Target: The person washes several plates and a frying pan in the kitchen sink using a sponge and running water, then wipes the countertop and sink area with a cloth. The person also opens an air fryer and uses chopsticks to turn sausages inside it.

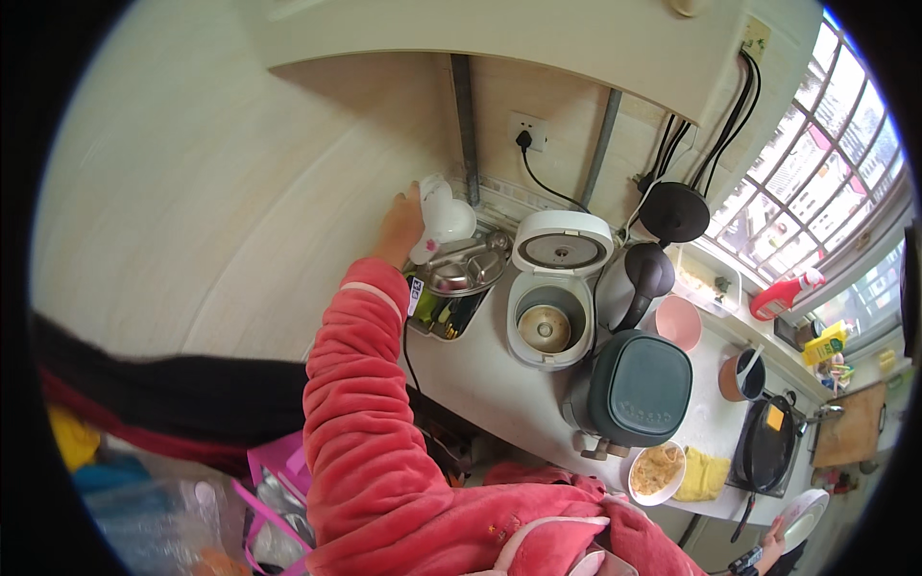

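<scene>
My left hand (402, 225) reaches into the corner with its fingers on the rim of a white dish with a pink flower (432, 216). Beside that dish is a rounded white bowl (459, 220). Both rest over a divided stainless steel tray (464, 272), which sits on a bin of utensils (448, 317). Far off to the lower right, my right hand (773, 538) grips a white plate or shallow bowl (804, 520) by its edge. A dark band circles that wrist.
An open rice cooker (551, 324) stands mid-counter, behind a dark green lidded appliance (648, 389). Further right are a kettle (637, 281), a pink bowl (678, 324), a bowl of food (657, 471), a yellow cloth (700, 475) and a frying pan (767, 446). A cabinet (504, 29) overhangs the corner.
</scene>
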`<state>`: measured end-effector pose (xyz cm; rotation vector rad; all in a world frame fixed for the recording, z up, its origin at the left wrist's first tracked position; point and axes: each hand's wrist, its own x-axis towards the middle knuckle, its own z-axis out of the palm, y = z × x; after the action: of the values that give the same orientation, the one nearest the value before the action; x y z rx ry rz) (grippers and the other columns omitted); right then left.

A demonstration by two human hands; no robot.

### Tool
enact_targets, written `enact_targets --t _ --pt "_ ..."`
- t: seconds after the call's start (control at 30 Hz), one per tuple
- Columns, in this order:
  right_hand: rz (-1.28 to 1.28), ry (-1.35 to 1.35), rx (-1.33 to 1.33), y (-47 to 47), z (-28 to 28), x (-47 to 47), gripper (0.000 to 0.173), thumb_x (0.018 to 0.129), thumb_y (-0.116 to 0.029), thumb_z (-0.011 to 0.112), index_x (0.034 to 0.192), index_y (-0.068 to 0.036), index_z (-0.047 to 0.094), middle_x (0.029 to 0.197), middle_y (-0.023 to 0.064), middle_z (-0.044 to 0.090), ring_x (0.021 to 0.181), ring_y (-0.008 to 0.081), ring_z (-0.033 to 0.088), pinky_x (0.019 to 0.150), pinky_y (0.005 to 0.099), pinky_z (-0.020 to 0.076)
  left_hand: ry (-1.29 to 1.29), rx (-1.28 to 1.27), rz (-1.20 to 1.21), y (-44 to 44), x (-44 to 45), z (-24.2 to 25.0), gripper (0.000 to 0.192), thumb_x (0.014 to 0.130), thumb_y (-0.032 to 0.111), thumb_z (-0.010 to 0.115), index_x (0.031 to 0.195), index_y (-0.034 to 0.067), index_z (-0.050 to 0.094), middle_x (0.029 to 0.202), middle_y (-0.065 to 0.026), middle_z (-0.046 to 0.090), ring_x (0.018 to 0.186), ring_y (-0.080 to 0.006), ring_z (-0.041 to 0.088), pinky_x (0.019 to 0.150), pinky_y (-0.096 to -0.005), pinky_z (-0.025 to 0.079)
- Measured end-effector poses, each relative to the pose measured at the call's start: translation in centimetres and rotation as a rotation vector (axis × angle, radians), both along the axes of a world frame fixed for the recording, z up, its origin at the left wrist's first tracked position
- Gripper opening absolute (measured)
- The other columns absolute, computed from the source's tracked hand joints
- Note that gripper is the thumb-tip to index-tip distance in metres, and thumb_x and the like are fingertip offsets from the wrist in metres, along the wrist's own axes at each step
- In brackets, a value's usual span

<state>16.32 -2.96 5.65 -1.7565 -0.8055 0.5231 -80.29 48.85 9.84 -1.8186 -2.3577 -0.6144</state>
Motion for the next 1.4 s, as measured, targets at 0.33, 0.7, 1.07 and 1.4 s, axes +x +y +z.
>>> enact_targets --t 0.33,0.7,1.07,1.4 --pt "-0.456 -0.437 -0.447 1.1 11.1 -16.9 0.033 0.089 -0.012 0.053 0.115 0.008 0.055 0.098 0.0108 0.057 0.084 0.0174 0.052 0.076 0.026 0.0419 0.584 -0.065 -0.372 2.3 2.1 -10.1 0.043 0.087 0.016 0.043 0.129 0.022 0.04 0.105 -0.0151 0.052 0.089 -0.0362 0.061 0.046 -0.0512 0.051" --pt "-0.153 -0.406 -0.159 5.9 14.4 -17.8 0.041 0.091 -0.011 0.053 0.121 0.015 0.045 0.12 0.0169 0.055 0.103 0.0238 0.057 0.099 0.0329 0.0431 0.597 -0.284 -0.386 0.3 4.3 -12.6 0.06 0.083 0.032 0.055 0.138 0.035 0.03 0.125 -0.0113 0.041 0.115 -0.0343 0.043 0.075 -0.0648 0.045" --pt "0.342 0.599 0.076 27.6 21.3 -37.1 0.038 0.078 -0.011 0.056 0.113 0.004 0.049 0.102 0.0137 0.06 0.084 0.0208 0.062 0.069 0.0323 0.0533 -0.025 -0.279 -0.268 -1.0 4.0 -11.3 0.065 0.083 0.027 0.056 0.141 0.025 0.028 0.135 -0.0159 0.034 0.129 -0.0358 0.03 0.097 -0.0666 0.026" --pt "0.703 0.785 -0.351 36.8 16.5 -61.3 0.045 0.073 0.002 0.051 0.118 0.004 0.048 0.104 0.0143 0.06 0.086 0.0257 0.064 0.073 0.0371 0.055 -0.191 -0.122 -0.077 5.9 -0.6 -11.7 0.06 0.079 0.017 0.061 0.134 0.013 0.038 0.132 -0.0147 0.036 0.125 -0.0344 0.035 0.097 -0.0552 0.036"
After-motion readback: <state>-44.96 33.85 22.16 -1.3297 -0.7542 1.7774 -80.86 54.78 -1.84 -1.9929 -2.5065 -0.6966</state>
